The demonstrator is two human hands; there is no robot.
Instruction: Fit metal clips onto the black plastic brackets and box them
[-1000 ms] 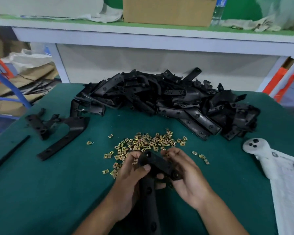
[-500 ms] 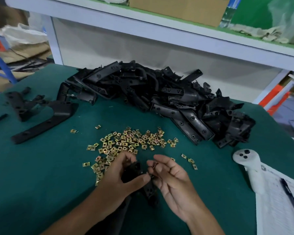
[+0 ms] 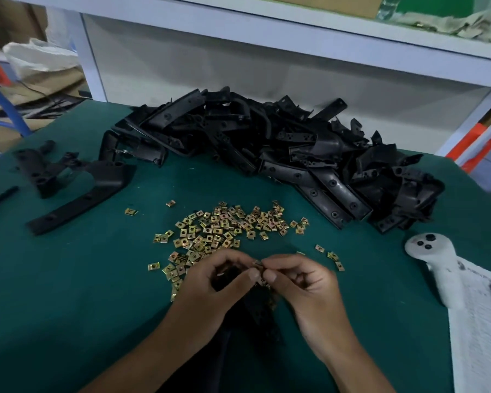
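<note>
As loose brass clips [image 3: 227, 228] lie mid-frame below the bracket pile [image 3: 281, 154], the left hand [image 3: 224, 282] grips a bracket [image 3: 255, 304] at lower centre while the right hand [image 3: 304, 282] pinches a clip [image 3: 257, 263] onto it, apparently needing a firm, square push next.

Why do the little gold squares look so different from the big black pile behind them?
The gold clips are tiny, flat, shiny squares, each with a hole in the middle; the black brackets are long, matte, bent strips with several holes. The clips lie spread thinly on the green table, while the brackets are heaped on top of each other. Both are loose parts waiting to be joined.
</note>
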